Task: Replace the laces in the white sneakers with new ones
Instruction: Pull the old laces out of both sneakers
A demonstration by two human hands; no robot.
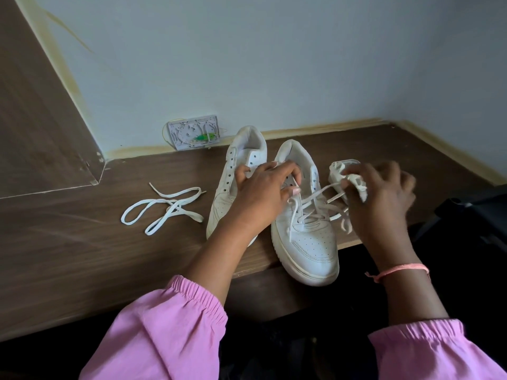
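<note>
Smooth white leather sneaker [307, 242], flat lace [315, 197]

In front of me a dark wood-grain surface [82, 242] runs back to a pale blue-grey wall [247, 50]. A yellowish strip of trim [323, 128] lines the joint where they meet and climbs the left panel edge. Low on the wall sits a small white plastic box [193, 132], open-faced, with thin wires and a green piece inside. At my far right lies something black [474, 215]; I cannot tell what.
</note>
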